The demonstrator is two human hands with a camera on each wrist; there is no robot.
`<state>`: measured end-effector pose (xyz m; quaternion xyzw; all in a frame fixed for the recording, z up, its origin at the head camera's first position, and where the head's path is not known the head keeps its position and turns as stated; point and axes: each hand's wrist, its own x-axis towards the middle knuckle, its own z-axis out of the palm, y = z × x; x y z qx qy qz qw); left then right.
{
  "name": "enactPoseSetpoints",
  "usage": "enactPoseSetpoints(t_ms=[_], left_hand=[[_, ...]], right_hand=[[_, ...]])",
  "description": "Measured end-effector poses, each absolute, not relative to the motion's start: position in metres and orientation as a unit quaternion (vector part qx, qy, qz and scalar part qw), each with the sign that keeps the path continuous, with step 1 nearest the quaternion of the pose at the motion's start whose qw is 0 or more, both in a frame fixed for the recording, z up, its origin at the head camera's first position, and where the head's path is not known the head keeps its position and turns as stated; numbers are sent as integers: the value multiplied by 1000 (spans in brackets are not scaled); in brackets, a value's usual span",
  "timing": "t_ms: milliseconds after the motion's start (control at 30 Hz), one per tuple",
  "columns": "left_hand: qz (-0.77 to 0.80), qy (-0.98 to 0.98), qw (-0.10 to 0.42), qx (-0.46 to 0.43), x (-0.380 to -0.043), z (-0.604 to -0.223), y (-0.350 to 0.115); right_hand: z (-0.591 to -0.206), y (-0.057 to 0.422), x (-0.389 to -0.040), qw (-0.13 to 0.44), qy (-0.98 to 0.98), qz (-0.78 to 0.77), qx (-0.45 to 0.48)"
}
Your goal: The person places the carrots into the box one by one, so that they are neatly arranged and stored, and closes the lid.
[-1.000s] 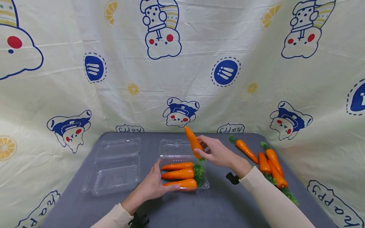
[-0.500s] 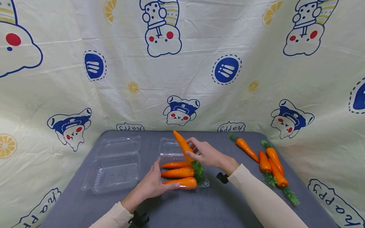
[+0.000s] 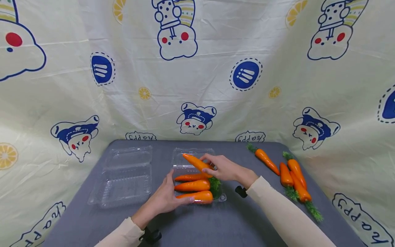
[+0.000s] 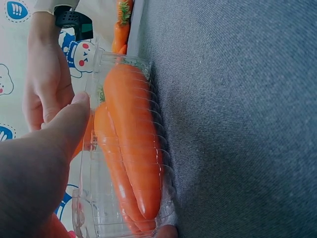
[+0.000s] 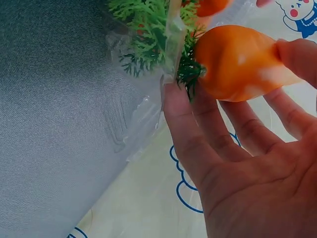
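My right hand (image 3: 226, 168) pinches an orange carrot (image 3: 194, 161) between thumb and fingers, above the back of a clear plastic clamshell box (image 3: 223, 198). Its tip points left and slightly up. In the right wrist view the thick end of that carrot (image 5: 237, 62) and its green top are close to the box rim. Three carrots (image 3: 195, 185) lie side by side in the box, tips left, green tops (image 3: 215, 185) at the right. My left hand (image 3: 163, 197) grips the box's left side; in the left wrist view its thumb (image 4: 74, 116) presses the rim beside the front carrot (image 4: 131, 134).
The box's lid (image 3: 182, 157) lies folded back behind it. Another clear clamshell box (image 3: 126, 185) stands open at the left. Several loose carrots (image 3: 286, 175) lie along the right side of the grey table (image 3: 243, 223). A printed cloth (image 3: 129, 113) hangs behind the table.
My right hand has moved left with its carrot, which has come down and tilted from steep to nearly flat over the box. My left hand has stayed in place.
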<state>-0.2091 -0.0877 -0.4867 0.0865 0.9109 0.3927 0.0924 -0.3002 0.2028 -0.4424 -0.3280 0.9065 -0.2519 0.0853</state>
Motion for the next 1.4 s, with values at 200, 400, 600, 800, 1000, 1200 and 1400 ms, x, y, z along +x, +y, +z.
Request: enactPoseSetpoints(t_ms=[200,400,600,800,1000,1200,1400], left_hand=[[395,910,93,85,-209,-485,-87],[397,909,94,81,-210,-485,-86],[402,907,92,81,-210,-487,-86],[402,907,94,82,-210,-487,-86],[400,908,95,76,-210,-488,-87],[405,906,96,79,-209,-488,-87],[404,906,91,81,-209,-487,-87]], right_hand=[[-447,200,-301,76,914,-222,-330],[-449,198,-298,75,919,-208,-326],[-452,192,-299,65,917,-211,-333],[-454,184,-297,54,917,-210,-335],[-454,172,-296,52,918,-199,-340],[-454,172,-292,39,926,-182,-329],[-452,180,-290,24,936,-181,-302]])
